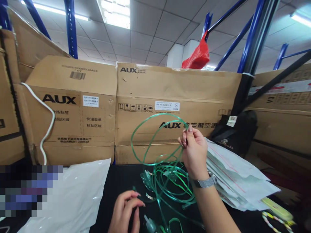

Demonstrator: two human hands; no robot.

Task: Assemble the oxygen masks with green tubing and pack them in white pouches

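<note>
My right hand (193, 145), with a watch on its wrist, is closed on clear green plastic tubing (139, 131) and holds a loop of it up off the table. Below hangs a tangle of the same tubing, lying in coils on the black tabletop (121, 181). Among the coils sits a clear green plastic piece (147, 179) that looks like a breathing mask, partly covered by tubing. My left hand (127, 210) is low in front, fingers bent and apart, left of the coils, with nothing visible in it. A pale green connector (150, 224) lies right of it.
White plastic bags (70, 191) lie at left, and a stack of white envelopes (233, 174) at right. Large cardboard boxes (145, 84) wall off the back. A black bag (235, 132), a yellow-green case (277, 208) and a beaded loop (274, 221) are on the right.
</note>
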